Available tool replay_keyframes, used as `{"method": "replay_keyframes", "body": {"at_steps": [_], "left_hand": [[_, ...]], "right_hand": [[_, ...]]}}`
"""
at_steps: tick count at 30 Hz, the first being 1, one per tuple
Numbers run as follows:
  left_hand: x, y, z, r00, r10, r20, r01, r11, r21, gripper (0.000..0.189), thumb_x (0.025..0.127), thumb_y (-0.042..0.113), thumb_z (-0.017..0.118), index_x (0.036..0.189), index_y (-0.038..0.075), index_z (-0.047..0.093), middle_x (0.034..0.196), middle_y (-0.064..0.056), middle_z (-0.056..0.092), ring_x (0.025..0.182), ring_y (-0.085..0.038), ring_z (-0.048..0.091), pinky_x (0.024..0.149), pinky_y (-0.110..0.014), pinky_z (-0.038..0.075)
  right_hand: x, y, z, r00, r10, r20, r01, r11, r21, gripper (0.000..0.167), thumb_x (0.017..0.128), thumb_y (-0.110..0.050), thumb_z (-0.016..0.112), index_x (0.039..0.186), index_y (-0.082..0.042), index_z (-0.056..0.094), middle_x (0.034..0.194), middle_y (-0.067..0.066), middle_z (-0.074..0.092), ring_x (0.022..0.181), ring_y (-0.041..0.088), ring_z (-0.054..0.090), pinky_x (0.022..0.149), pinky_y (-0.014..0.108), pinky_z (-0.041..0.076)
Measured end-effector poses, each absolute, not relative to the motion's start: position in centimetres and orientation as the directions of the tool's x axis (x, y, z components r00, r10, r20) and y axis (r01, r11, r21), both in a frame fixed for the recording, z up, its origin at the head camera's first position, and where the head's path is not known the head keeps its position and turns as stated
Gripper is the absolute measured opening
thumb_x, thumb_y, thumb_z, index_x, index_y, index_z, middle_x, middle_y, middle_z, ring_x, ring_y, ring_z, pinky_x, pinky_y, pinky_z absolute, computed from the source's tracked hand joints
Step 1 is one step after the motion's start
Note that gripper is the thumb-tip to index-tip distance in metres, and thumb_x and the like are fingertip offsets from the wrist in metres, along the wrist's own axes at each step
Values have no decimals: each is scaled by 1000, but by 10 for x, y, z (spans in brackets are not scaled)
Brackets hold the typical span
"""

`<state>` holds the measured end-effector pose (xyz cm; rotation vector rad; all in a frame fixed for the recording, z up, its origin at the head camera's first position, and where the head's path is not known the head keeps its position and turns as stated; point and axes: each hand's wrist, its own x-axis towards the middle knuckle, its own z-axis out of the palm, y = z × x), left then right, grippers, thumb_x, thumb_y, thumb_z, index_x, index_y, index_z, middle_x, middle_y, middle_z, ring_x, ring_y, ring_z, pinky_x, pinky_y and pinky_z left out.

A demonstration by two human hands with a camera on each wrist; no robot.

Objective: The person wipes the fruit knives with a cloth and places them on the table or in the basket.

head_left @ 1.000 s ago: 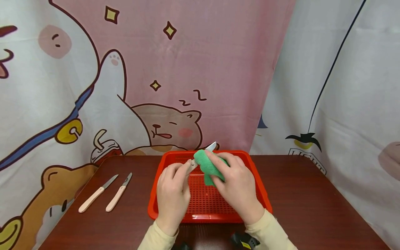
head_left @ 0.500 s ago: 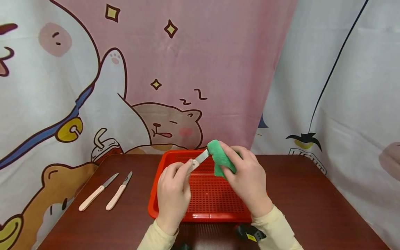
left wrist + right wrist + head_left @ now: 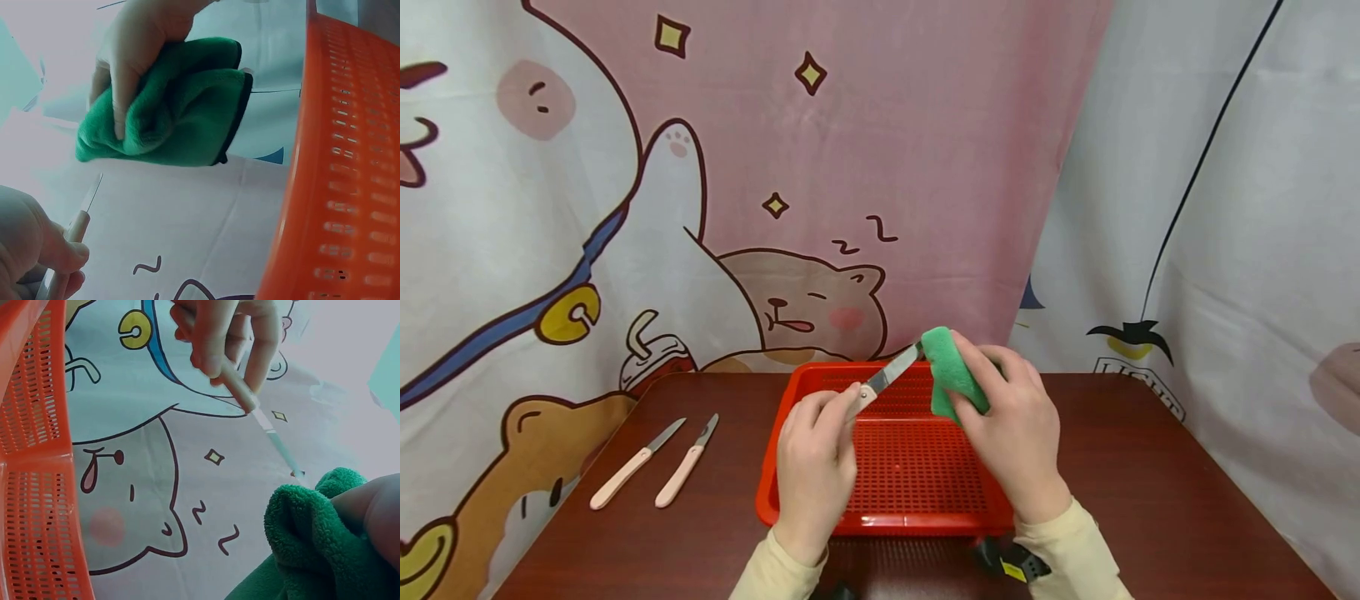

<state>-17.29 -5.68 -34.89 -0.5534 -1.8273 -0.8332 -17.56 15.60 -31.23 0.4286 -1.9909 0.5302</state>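
My left hand [image 3: 815, 462] grips the pale handle of a folding knife [image 3: 895, 368], its blade pointing up and to the right above the red basket. A folded green cloth [image 3: 951, 371] with a dark edge is pinched in my right hand [image 3: 1015, 429], just off the blade's tip. In the right wrist view the knife's blade [image 3: 281, 450] shows almost whole, its tip close to the cloth [image 3: 319, 537]. From the left wrist view I see the cloth [image 3: 181, 112] hanging in loose folds; whether it touches the tip I cannot tell.
Under my hands stands a red perforated basket [image 3: 887, 523] on the dark brown table [image 3: 1150, 483]. Two more knives with pale handles lie unfolded to its left, an outer knife [image 3: 625, 479] and an inner knife [image 3: 679, 477]. A patterned curtain [image 3: 925, 167] hangs behind the table.
The cloth in my right hand has slid along the blade from near the handle, up and right toward the tip, uncovering the blade. My left hand has stayed in place.
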Motion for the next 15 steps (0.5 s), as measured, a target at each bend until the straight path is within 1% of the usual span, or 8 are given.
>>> {"method": "replay_keyframes", "body": {"at_steps": [3, 7, 10, 11, 13, 15], "left_hand": [[-173, -58, -349, -390, -6, 921, 691, 659, 297, 33, 82, -6, 75, 112, 7, 73, 91, -9, 64, 74, -27, 59, 66, -44, 50], [-175, -59, -349, -398, -12, 917, 683, 664, 305, 33, 82, -7, 75, 112, 6, 73, 91, -9, 63, 74, -27, 59, 66, -44, 50], [-175, -60, -350, -402, -14, 915, 676, 669, 307, 33, 82, -8, 74, 112, 6, 72, 91, -9, 63, 74, -27, 59, 66, -44, 50], [-176, -60, -350, -403, -13, 915, 675, 671, 307, 33, 81, -8, 74, 112, 6, 72, 90, -9, 63, 74, -27, 59, 66, -44, 50], [-176, -60, -351, -401, -10, 916, 675, 673, 303, 33, 82, -8, 74, 111, 6, 72, 90, -9, 63, 74, -27, 59, 66, -44, 50], [-175, -60, -351, -401, -5, 916, 677, 672, 300, 33, 82, -8, 74, 111, 6, 72, 90, -9, 63, 74, -27, 60, 66, -44, 51]], "right_hand": [[-171, 154, -311, -427, -71, 901, -539, 820, -191, 62, 76, -5, 77, 134, -24, 65, 111, 9, 64, 94, 34, 59, 68, 49, 52], [-165, 146, -311, -376, -96, 922, -600, 783, -164, 58, 75, -4, 73, 130, -22, 67, 112, 9, 65, 98, 34, 60, 77, 49, 51], [-162, 138, -312, -331, -136, 934, -642, 757, -117, 58, 73, -3, 74, 128, -20, 69, 112, 9, 65, 96, 34, 61, 77, 49, 52], [-161, 136, -313, -325, -153, 933, -652, 752, -103, 59, 72, -3, 75, 129, -20, 68, 112, 10, 65, 95, 33, 61, 76, 49, 52], [-160, 131, -315, -320, -188, 929, -665, 743, -79, 61, 70, -3, 77, 129, -19, 68, 111, 10, 64, 95, 33, 61, 75, 48, 53], [-159, 127, -317, -332, -222, 917, -669, 740, -63, 62, 70, -4, 80, 130, -19, 67, 111, 11, 64, 94, 32, 61, 74, 48, 53]]}}
